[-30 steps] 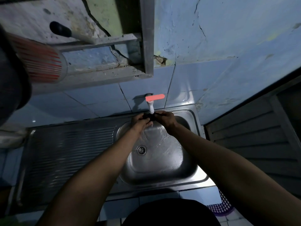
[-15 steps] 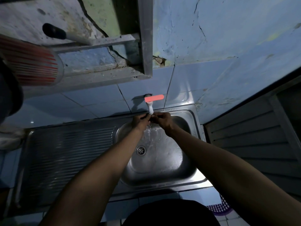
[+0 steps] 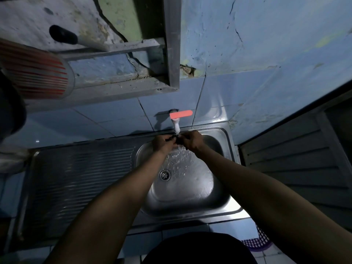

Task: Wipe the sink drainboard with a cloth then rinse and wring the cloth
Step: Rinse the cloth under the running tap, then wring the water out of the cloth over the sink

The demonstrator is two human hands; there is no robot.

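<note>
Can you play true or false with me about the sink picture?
1. Both hands hold the cloth under the tap. True.
2. The tap handle is blue. False: it is orange-red.
3. The drainboard lies left of the basin. True.
4. The left hand rests on the drainboard. False: it is over the basin, on the cloth.
5. Water splashes into the basin. True.

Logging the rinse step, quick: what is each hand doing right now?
Left hand: fingers curled, gripping the dark cloth under the tap.
Right hand: fingers curled, gripping the same cloth.
</note>
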